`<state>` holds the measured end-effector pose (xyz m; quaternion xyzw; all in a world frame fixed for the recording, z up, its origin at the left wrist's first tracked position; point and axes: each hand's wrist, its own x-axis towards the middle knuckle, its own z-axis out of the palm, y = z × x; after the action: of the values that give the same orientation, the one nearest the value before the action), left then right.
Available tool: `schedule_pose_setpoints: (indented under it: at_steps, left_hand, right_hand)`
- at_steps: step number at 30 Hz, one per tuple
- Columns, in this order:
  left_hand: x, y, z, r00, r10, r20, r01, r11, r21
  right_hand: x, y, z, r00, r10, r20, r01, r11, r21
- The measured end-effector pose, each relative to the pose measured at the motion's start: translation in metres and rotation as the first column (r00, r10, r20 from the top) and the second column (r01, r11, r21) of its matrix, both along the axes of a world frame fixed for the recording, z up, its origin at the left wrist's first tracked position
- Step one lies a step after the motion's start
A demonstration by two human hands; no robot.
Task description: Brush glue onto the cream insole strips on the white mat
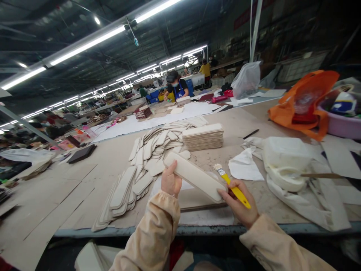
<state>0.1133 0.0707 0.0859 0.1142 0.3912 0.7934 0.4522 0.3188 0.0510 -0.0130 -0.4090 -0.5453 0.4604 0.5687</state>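
Note:
My left hand [172, 178] grips one end of a long off-white padded strip [196, 177] with rounded ends, its thumb on top. The strip slants down toward my right hand [242, 203], whose fingers pinch its other end. That same hand also holds a paintbrush [237, 190] with a yellow handle, its bristles pointing up and away, coated in something whitish. Under the strip lies a flat pale board [197, 199] near the table edge. Just beyond, similar strips stand in a neat stack [203, 137], and a loose fanned heap of strips [153, 148] spreads to the left.
On the right are a whitish glue-smeared tub [287, 154] with a tape roll and stick, a crumpled white sheet [245, 165], a dark blade-like tool [251, 133], an orange bag [304, 101] and a purple basin [341, 122]. A co-worker [177, 88] works across the table.

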Motion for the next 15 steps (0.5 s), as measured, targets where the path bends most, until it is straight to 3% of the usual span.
schedule_pose_setpoints:
  at_steps: [6,10,15]
  left_hand:
    - [0.025,-0.022,-0.019,0.966,-0.253,-0.043,0.253,0.967,-0.014]
    - [0.027,-0.026,-0.026,0.962,-0.270,-0.051,0.270,0.963,-0.003]
    - [0.024,-0.026,-0.025,0.966,-0.252,-0.053,0.253,0.967,0.009]
  right_hand:
    - [0.000,-0.001,0.003,1.000,-0.018,0.021,0.018,1.000,-0.009]
    - [0.000,-0.001,0.007,0.999,-0.019,0.035,0.020,1.000,-0.016]
    - [-0.001,-0.006,0.011,0.995,-0.052,0.081,0.052,0.999,0.000]
